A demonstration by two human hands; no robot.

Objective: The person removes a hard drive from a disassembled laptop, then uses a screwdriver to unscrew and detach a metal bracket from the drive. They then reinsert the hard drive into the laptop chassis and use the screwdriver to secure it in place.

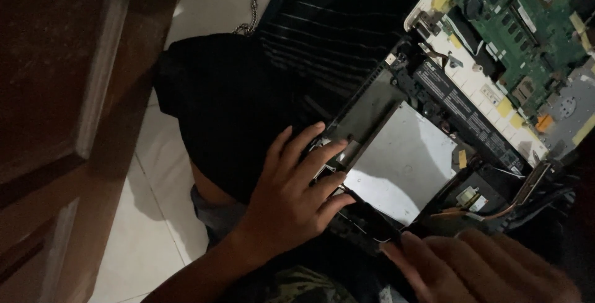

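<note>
Right hand (pixel 489 266) sits closest to the camera, knuckles up, fingers curled at the near edge of the opened black laptop base (pixel 372 154); can't tell if it's actually gripping it. Just past that, the left hand (pixel 291 194) lies open, fingers spread flat on the base's left corner, right beside the silver drive (pixel 403 160). Beyond the drive runs the long black battery (pixel 465 114), and farthest out is the green circuit board (pixel 527 18).
</note>
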